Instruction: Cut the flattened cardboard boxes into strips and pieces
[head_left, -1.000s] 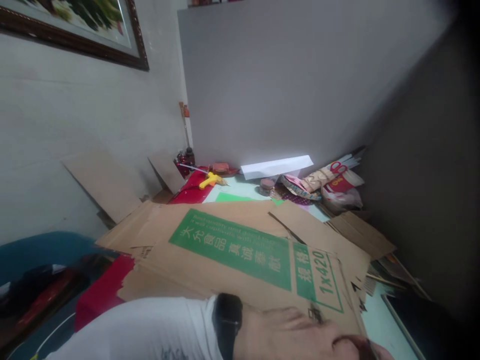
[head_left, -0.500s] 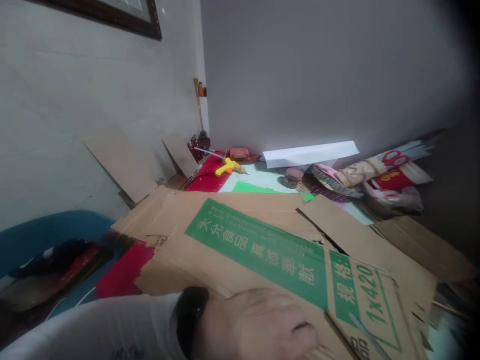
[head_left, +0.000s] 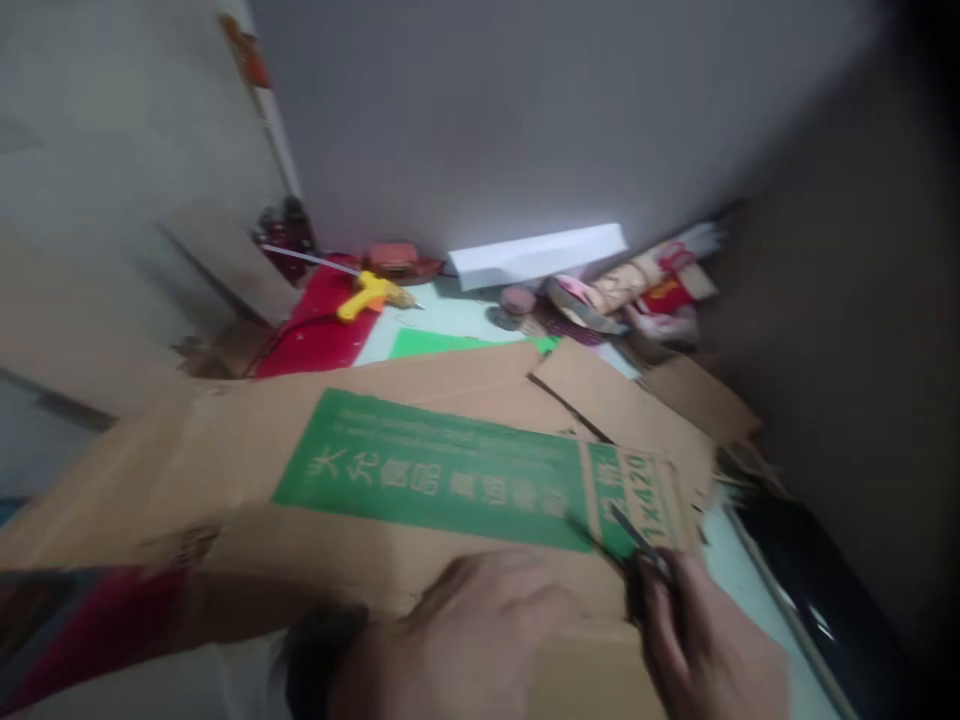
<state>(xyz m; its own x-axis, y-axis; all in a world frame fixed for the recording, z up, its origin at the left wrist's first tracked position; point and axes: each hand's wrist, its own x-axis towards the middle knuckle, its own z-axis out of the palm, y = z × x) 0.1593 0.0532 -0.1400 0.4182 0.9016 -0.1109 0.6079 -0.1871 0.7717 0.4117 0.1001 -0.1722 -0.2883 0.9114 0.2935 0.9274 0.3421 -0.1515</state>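
Note:
A large flattened cardboard box (head_left: 450, 360) with a green printed band spreads across the table in front of me. My left hand (head_left: 480, 630), blurred by motion, has its fingers curled at the near part of the cardboard and appears to grip it; the fingertips are not clear. In my right hand (head_left: 705, 630) is a pair of scissors (head_left: 637, 535), its blades parted over the right end of the green print. Whether the blades touch the cardboard I cannot tell. A dark band circles my left wrist.
A yellow glue gun (head_left: 367, 296) lies at the back on red and pale green surfaces. Right of it are a small round jar (head_left: 517, 303), tape rolls (head_left: 577, 305) and a folded white sheet (head_left: 540, 256). Cut cardboard pieces (head_left: 626, 400) and a black glossy object (head_left: 817, 590) lie at the right.
The view has swung right and down. My right hand has come into view holding the scissors, of which only the blades showed before. My left hand stays on the cardboard.

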